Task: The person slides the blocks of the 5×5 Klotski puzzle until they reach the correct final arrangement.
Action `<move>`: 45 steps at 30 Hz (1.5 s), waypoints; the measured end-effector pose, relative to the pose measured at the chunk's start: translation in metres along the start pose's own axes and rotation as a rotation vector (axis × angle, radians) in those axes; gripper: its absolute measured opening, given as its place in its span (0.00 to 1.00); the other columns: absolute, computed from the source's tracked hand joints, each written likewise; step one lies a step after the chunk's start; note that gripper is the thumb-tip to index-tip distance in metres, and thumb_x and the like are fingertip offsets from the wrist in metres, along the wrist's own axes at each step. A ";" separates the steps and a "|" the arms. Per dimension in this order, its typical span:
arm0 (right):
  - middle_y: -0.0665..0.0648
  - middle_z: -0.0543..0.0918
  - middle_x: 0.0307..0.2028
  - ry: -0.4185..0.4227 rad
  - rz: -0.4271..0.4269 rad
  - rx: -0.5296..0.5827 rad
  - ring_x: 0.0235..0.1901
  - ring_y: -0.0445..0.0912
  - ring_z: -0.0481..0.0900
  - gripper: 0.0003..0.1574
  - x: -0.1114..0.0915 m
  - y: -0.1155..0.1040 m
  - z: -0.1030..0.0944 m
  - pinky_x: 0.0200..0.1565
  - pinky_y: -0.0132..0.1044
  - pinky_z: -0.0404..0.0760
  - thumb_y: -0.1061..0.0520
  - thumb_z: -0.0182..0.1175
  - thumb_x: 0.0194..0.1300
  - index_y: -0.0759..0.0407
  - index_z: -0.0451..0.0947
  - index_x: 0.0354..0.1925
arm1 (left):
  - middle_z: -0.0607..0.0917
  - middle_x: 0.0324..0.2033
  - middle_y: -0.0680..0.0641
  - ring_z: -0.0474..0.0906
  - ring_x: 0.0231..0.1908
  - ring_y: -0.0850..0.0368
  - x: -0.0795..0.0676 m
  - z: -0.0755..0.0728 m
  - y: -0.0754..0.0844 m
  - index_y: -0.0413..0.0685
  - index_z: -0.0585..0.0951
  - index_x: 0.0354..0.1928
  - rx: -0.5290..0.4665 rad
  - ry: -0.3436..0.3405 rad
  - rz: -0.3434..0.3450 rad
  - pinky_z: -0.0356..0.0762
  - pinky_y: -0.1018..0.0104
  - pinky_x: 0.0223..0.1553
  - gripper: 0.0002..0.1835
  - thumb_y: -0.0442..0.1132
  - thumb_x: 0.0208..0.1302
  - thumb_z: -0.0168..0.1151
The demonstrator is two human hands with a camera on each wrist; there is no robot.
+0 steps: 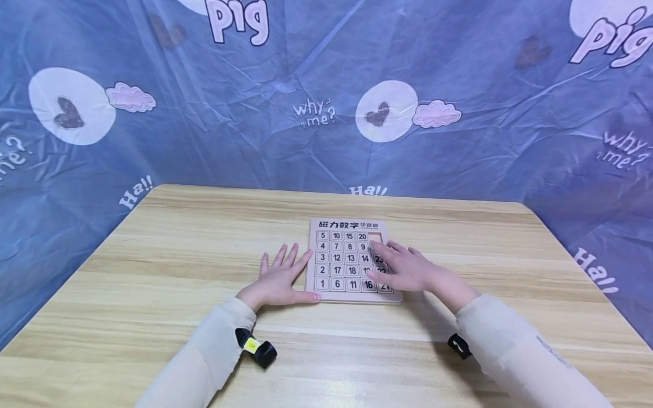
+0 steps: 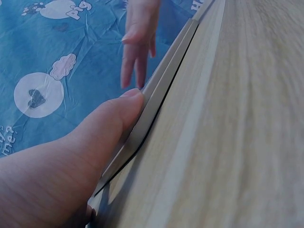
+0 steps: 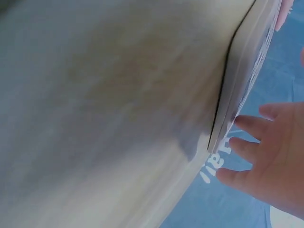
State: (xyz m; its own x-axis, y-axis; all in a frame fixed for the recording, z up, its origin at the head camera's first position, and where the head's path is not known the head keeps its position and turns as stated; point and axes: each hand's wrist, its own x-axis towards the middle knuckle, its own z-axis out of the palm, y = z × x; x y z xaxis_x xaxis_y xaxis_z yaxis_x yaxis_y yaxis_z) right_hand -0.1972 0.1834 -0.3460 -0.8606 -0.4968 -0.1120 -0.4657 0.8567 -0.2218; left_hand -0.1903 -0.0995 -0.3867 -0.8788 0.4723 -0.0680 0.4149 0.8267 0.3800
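Blue printed sheeting backs your wooden tabletop (image 1: 178, 340), where the number puzzle board (image 1: 348, 259) lies flat mid-table. Your left hand (image 1: 279, 279) rests open against its left edge; your right hand (image 1: 403, 267) spreads flat over the right-hand tiles. It looks thin, stiff and light, so steady it by its edges.

Pale wood and cartoon blue
You see a beige number board (image 1: 352, 260) with black digits, a light woodgrain tabletop (image 1: 204, 238), and a blue backdrop (image 1: 255, 136) with white circles.
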 end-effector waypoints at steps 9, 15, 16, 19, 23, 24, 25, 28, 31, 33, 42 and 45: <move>0.58 0.52 0.63 -0.005 -0.038 0.005 0.61 0.59 0.44 0.49 0.028 -0.026 -0.005 0.54 0.62 0.43 0.30 0.38 0.58 0.57 0.42 0.66 | 0.39 0.64 0.44 0.28 0.62 0.46 0.000 -0.001 0.000 0.60 0.44 0.66 0.009 -0.013 -0.005 0.21 0.42 0.53 0.54 0.76 0.38 0.47; 0.53 0.49 0.64 -0.035 -0.053 -0.013 0.62 0.56 0.42 0.49 0.052 -0.051 -0.002 0.56 0.58 0.41 0.29 0.37 0.57 0.54 0.41 0.66 | 0.38 0.64 0.44 0.28 0.62 0.46 -0.001 -0.001 0.000 0.62 0.43 0.66 0.008 -0.021 -0.015 0.20 0.42 0.53 0.53 0.76 0.39 0.47; 0.52 0.49 0.64 -0.042 -0.052 -0.018 0.62 0.56 0.42 0.49 0.055 -0.055 -0.001 0.56 0.58 0.41 0.28 0.37 0.57 0.53 0.41 0.66 | 0.38 0.64 0.44 0.28 0.62 0.46 -0.001 -0.001 0.000 0.61 0.43 0.66 0.008 -0.023 -0.016 0.20 0.42 0.53 0.53 0.76 0.39 0.46; 0.51 0.48 0.64 -0.060 -0.057 -0.039 0.62 0.55 0.41 0.49 0.064 -0.064 0.002 0.56 0.57 0.41 0.28 0.36 0.56 0.52 0.41 0.66 | 0.39 0.64 0.44 0.28 0.62 0.45 -0.001 -0.002 0.000 0.60 0.44 0.66 0.008 -0.023 -0.011 0.21 0.42 0.53 0.53 0.75 0.40 0.47; 0.51 0.47 0.65 -0.081 -0.048 -0.086 0.63 0.53 0.40 0.50 0.072 -0.070 0.005 0.57 0.55 0.40 0.26 0.36 0.55 0.52 0.42 0.66 | 0.40 0.64 0.43 0.28 0.62 0.45 -0.001 -0.002 0.000 0.58 0.45 0.66 0.005 -0.020 -0.001 0.21 0.41 0.52 0.52 0.74 0.41 0.48; 0.50 0.47 0.65 -0.088 -0.042 -0.097 0.63 0.53 0.40 0.50 0.073 -0.070 0.006 0.57 0.55 0.40 0.26 0.36 0.54 0.51 0.42 0.66 | 0.40 0.64 0.43 0.28 0.62 0.45 -0.001 -0.002 0.000 0.58 0.46 0.66 0.005 -0.020 0.002 0.21 0.40 0.52 0.52 0.74 0.41 0.49; 0.50 0.46 0.65 -0.097 -0.035 -0.103 0.63 0.52 0.39 0.51 0.073 -0.070 0.006 0.57 0.55 0.39 0.25 0.36 0.54 0.51 0.41 0.66 | 0.40 0.64 0.43 0.28 0.62 0.45 -0.001 -0.002 0.000 0.58 0.45 0.66 0.004 -0.023 0.002 0.21 0.41 0.52 0.52 0.74 0.41 0.49; 0.50 0.46 0.65 -0.110 -0.016 -0.114 0.63 0.52 0.39 0.51 0.074 -0.068 0.009 0.57 0.54 0.40 0.25 0.35 0.53 0.50 0.40 0.66 | 0.39 0.64 0.43 0.27 0.62 0.45 -0.001 -0.003 0.000 0.59 0.45 0.66 0.004 -0.029 0.002 0.21 0.41 0.52 0.53 0.74 0.40 0.49; 0.50 0.46 0.65 -0.106 -0.017 -0.116 0.63 0.52 0.39 0.52 0.073 -0.066 0.010 0.57 0.55 0.40 0.24 0.35 0.53 0.50 0.39 0.66 | 0.38 0.64 0.44 0.27 0.62 0.46 0.000 -0.003 0.000 0.60 0.44 0.66 0.007 -0.034 -0.004 0.20 0.41 0.52 0.53 0.74 0.40 0.48; 0.50 0.46 0.65 -0.104 -0.026 -0.113 0.63 0.52 0.39 0.52 0.072 -0.065 0.010 0.57 0.56 0.40 0.24 0.35 0.53 0.51 0.40 0.66 | 0.38 0.64 0.44 0.27 0.62 0.46 0.000 -0.003 -0.001 0.60 0.44 0.66 0.009 -0.031 -0.006 0.20 0.41 0.52 0.52 0.74 0.40 0.48; 0.51 0.46 0.65 -0.089 -0.018 -0.111 0.62 0.53 0.40 0.54 0.066 -0.058 0.011 0.57 0.56 0.41 0.23 0.36 0.52 0.52 0.39 0.66 | 0.39 0.64 0.43 0.28 0.62 0.45 0.000 -0.002 0.000 0.60 0.44 0.66 0.003 -0.027 -0.005 0.21 0.41 0.52 0.53 0.74 0.40 0.48; 0.52 0.47 0.65 -0.084 -0.013 -0.095 0.62 0.54 0.40 0.54 0.062 -0.055 0.010 0.57 0.56 0.41 0.24 0.37 0.52 0.52 0.40 0.66 | 0.40 0.64 0.43 0.28 0.62 0.45 -0.001 -0.002 0.000 0.59 0.45 0.66 0.004 -0.022 -0.003 0.21 0.41 0.53 0.53 0.74 0.40 0.49</move>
State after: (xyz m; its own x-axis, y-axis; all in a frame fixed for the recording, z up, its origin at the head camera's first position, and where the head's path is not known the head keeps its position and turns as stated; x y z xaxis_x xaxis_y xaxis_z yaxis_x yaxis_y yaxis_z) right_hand -0.2233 0.1041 -0.3504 -0.8363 -0.5140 -0.1909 -0.4972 0.8576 -0.1314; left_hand -0.1903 -0.1010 -0.3847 -0.8748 0.4762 -0.0895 0.4131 0.8295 0.3757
